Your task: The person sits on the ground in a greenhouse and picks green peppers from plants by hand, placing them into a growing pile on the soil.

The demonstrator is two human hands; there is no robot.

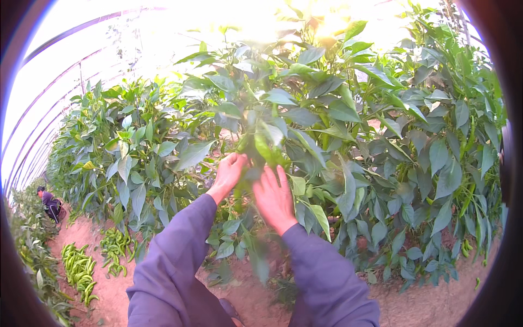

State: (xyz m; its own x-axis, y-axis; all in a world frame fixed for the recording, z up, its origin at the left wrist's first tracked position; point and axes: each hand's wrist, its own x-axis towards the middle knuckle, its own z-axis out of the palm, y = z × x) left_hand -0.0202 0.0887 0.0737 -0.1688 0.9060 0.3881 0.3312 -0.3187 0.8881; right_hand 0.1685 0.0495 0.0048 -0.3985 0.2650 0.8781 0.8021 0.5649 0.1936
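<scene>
Both of my hands reach into a leafy green pepper plant (pixel 280 98) in front of me. My left hand (pixel 228 175) has its fingers curled in among the stems, just below a green pepper (pixel 243 142); whether they pinch anything is hidden. My right hand (pixel 276 198) shows its back, with fingers stretched upward and somewhat apart. Its fingertips are at the lower end of a larger hanging green pepper (pixel 262 148), and no grip on it shows. A blurred leaf between the hands covers part of the right hand's thumb side.
Picked green peppers lie in one long pile (pixel 78 272) and a second pile (pixel 116 247) on the bare soil path (pixel 110 288) to the left. Farther along, a person (pixel 51 204) crouches by the plants. Curved greenhouse ribs (pixel 67 34) arch overhead. My shoe (pixel 229 308) is below.
</scene>
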